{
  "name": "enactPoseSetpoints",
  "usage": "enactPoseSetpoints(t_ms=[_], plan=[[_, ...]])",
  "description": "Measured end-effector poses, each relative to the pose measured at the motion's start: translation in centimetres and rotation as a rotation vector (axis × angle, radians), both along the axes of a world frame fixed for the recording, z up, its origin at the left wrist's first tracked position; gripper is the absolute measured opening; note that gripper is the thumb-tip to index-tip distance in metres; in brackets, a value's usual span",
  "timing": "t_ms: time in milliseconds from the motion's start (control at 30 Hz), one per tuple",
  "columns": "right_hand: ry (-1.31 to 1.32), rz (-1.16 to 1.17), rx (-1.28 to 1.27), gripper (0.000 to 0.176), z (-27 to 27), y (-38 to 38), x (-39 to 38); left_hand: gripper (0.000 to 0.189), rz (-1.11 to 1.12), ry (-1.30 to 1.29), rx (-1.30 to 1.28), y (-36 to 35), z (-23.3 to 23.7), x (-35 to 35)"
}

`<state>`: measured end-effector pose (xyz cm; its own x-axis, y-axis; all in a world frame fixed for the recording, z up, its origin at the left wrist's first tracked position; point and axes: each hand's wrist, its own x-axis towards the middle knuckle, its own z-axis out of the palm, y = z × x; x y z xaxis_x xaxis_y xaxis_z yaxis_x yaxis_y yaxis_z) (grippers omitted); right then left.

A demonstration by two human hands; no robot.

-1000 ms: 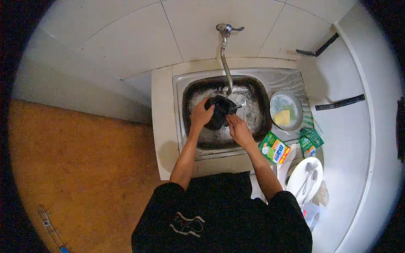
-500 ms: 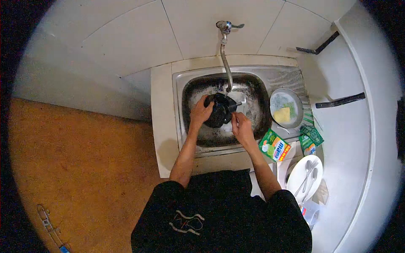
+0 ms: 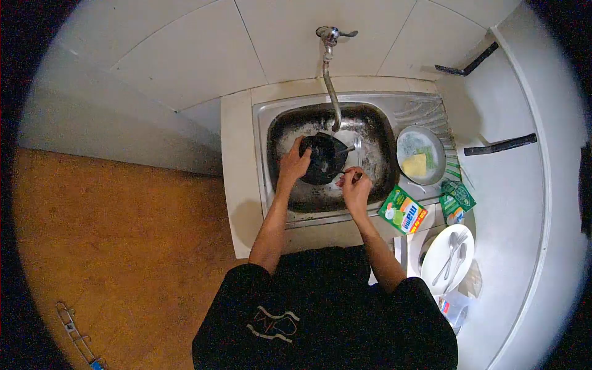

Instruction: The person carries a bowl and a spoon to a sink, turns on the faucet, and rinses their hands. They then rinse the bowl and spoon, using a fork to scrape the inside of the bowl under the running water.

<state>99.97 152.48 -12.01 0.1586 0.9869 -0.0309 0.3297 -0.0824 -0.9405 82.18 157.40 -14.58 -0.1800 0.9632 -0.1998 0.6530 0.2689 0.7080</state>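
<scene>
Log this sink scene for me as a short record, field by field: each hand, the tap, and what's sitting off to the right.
Left hand: grip on the rim of the black pan, held inside the sink
Right hand: curled beside the pan's handle; whether it holds anything is unclear
Tap: spout ends just above the pan
On the drainboard: metal bowl with a yellow sponge
Further right of sink: green packets, white plate with spoons
</scene>
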Motion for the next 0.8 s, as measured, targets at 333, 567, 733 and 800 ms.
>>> enactPoseSetpoints(t_ms=[333,567,733,800], plan=[[0.317,-0.111,0.001,0.019,-1.1,1.1,-0.5,0.045,-0.055,-0.036,-0.075,-0.3,0.2,0.4],[0.038,-0.007,0.031,0.02,-2.1,1.0,0.3,0.043,-0.014,0.031,-0.057,-0.6,-2.3,0.4],[0.118,0.024,-0.048,0.024,-1.0,0.2,0.6,0.046,-0.048,-0.01,-0.05,-0.4,-1.5,0.1],[0.114,0.026,-0.055,0.025,-1.2,0.5,0.7,0.046,-0.045,0.015,-0.044,-0.4,-0.9,0.3]])
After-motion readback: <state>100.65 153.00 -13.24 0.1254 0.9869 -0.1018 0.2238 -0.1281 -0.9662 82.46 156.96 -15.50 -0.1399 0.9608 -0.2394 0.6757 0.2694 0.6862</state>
